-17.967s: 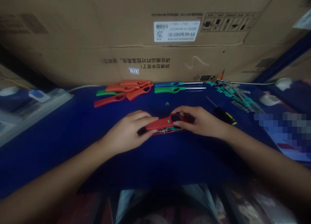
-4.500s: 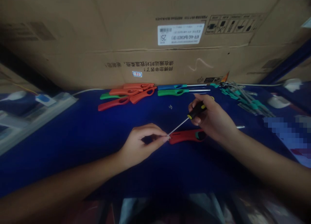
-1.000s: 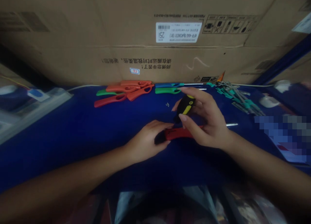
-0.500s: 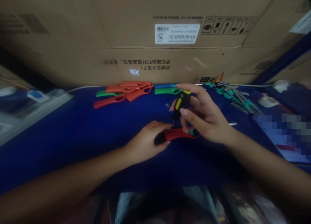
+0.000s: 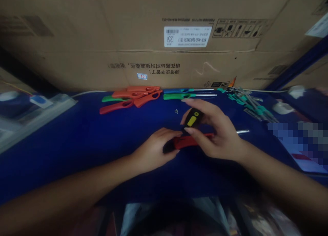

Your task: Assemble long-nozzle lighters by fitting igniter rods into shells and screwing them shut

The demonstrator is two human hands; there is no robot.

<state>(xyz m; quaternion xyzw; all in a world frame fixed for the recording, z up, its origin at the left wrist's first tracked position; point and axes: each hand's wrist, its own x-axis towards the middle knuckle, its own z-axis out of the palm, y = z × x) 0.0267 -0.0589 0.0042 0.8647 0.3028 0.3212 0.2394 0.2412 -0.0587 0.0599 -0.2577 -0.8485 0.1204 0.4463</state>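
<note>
My left hand (image 5: 155, 149) is closed around the left end of a red long-nosed lighter (image 5: 186, 141), whose metal tube pokes out to the right beyond my other hand. A stubby black and yellow screwdriver (image 5: 192, 119) is gripped by my right hand (image 5: 217, 130), over the lighter's handle. The screwdriver is tilted, and fingers and shadow hide its tip, so I cannot tell whether it touches the lighter. Just beyond lie a few tiny metal pieces, likely screws (image 5: 176, 111), on the blue table (image 5: 102, 137).
Several red and orange lighter handles (image 5: 116, 107) lie at the back with a green one. Right of them are a blue lighter (image 5: 176, 91) and a green lighter (image 5: 175, 96) with metal tubes. Metal tubes with teal ends (image 5: 246, 101) are heaped before a cardboard box (image 5: 82, 41).
My right hand has come down and tipped the screwdriver, whose handle now leans more toward me. My left hand and the lighter stay in place.
</note>
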